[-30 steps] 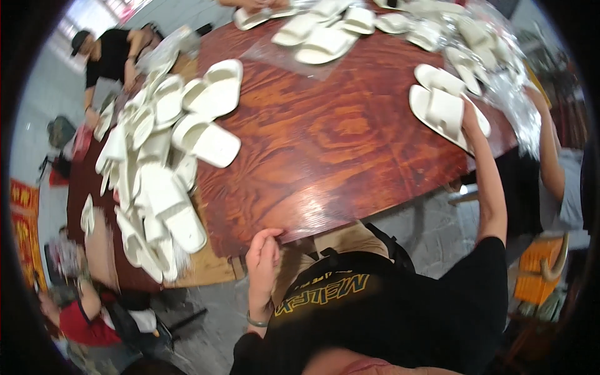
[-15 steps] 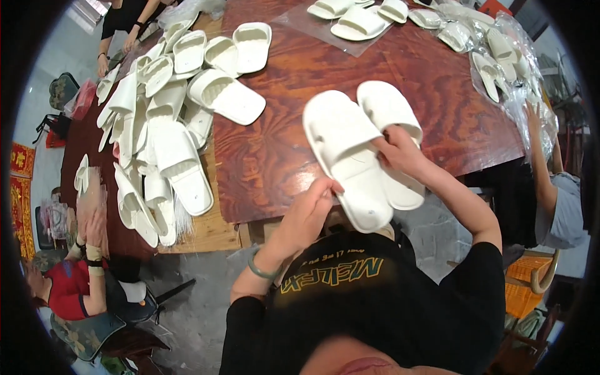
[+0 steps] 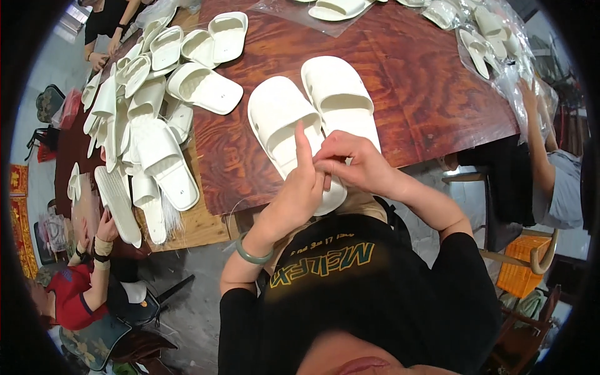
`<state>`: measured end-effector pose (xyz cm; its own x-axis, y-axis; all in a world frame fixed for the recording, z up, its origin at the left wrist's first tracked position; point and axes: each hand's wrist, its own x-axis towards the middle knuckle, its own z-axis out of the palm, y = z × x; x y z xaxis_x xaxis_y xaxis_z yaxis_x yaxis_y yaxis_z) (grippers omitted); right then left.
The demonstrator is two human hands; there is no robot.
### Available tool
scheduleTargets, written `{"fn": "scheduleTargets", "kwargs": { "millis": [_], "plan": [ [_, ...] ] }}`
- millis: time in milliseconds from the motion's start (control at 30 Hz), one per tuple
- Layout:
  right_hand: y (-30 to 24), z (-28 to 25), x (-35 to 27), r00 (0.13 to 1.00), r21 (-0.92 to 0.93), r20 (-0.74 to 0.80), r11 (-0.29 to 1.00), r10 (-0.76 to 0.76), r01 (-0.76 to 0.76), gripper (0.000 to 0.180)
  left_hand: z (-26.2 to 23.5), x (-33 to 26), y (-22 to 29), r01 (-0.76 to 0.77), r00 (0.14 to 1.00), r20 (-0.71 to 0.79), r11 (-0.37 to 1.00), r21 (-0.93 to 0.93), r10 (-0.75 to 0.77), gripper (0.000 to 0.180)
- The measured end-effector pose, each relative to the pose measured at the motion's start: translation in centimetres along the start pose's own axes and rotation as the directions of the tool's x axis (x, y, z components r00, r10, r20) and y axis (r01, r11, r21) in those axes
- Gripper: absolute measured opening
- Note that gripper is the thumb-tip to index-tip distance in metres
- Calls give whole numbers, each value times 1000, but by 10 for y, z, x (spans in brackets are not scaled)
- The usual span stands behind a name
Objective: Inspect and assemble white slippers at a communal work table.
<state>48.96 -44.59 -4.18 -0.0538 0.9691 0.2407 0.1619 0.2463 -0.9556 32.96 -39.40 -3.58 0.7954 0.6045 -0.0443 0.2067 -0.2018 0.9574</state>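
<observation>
A pair of white slippers lies side by side at the table's near edge, the left slipper (image 3: 275, 103) angled toward the right slipper (image 3: 337, 78). Over their heel ends my two hands meet. My left hand (image 3: 299, 187) has one finger pointing up and the others curled. Against it, my right hand (image 3: 356, 164) pinches with thumb and forefinger. Whatever is between the fingers is too small or hidden to make out. A green bangle (image 3: 253, 253) circles my left wrist.
A heap of white slippers (image 3: 150, 119) covers the table's left side, with white strands (image 3: 172, 215) hanging below. Bagged slippers (image 3: 494, 31) lie at the far right. Co-workers' hands (image 3: 105, 228) show at the left, another hand (image 3: 531, 103) at the right. The reddish wooden table (image 3: 431, 106) spans the middle.
My right hand has come out of the right slipper and joined my left hand. The pair has shifted left and away from me. At the left, a co-worker's hands and one heaped slipper have moved.
</observation>
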Motion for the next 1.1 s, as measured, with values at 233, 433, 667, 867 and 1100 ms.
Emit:
{"fn": "scheduleTargets", "kwargs": {
  "millis": [233,433,667,867,1100],
  "plan": [
    [11,-25,18,998,-606,-47,796,-52,12,19,2,-19,-2,224,970,83,972,73,-230,31],
    [7,-15,54,984,-727,126,663,-125,177,25,-12,-13,-9,356,932,23,904,-239,-361,30],
    [-7,-57,103,943,-746,41,617,-332,250,17,-19,30,-15,296,925,6,709,-640,-380,31],
    [57,-59,182,971,-567,236,816,27,115,22,-13,60,-18,257,870,-76,579,-774,-487,28],
    [51,-46,200,879,-618,278,773,387,-144,40,-8,75,-16,200,804,-124,460,-865,-582,22]
  ]
}}
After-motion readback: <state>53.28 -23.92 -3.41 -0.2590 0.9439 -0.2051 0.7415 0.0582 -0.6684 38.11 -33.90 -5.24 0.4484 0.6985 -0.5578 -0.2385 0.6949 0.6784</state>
